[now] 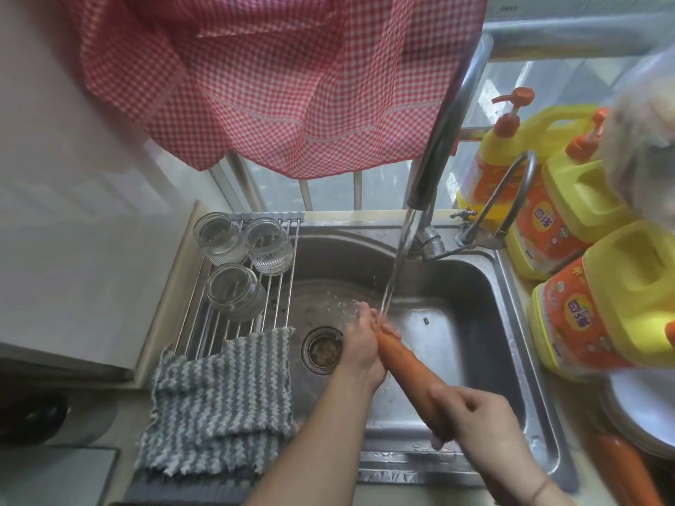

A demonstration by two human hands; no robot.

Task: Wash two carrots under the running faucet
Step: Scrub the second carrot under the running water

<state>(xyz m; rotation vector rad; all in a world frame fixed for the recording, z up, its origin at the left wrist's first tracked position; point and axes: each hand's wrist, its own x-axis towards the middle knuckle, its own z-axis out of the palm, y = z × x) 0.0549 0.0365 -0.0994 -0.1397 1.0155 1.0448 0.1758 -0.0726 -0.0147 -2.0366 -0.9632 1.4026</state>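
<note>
Counter at far left: a pale worktop [73, 250] runs beside the sink, with a dark round object [33, 418], blurred, near its lower edge.
Drying rack: a wire rack [277, 294] spans the left part of the sink; three clear glass jars [233, 290] stand on it, close together.
Cloth: a grey-and-white striped cloth [222, 399] lies folded over the near end of the rack and the sink's front left edge.
Curtain: a red-and-white checked curtain [277, 78] hangs above the sink.
Sink: a steel basin [475, 297], wet, with the drain strainer [323, 348] just left of the hands.
Left hand: the left hand [361, 345] curls round the narrow end of the carrot, gripping it right under the stream.
Carrot: one carrot [405, 363] is held over the basin, slanting from the left hand at its tip down to the right hand at its thick end; water strikes its upper tip.
Faucet: the tall faucet [438, 140] arches from the back rim, and its water stream [398, 257] falls onto the hands and carrot.
Right hand: the right hand [471, 414] grips the carrot's thick end, fingers wrapped round it.
Second carrot: another carrot [624, 469] lies on the counter at the lower right, beside a white plate [643, 410].
Bottles: three yellow detergent bottles [613, 297] with orange labels stand right of the sink.
</note>
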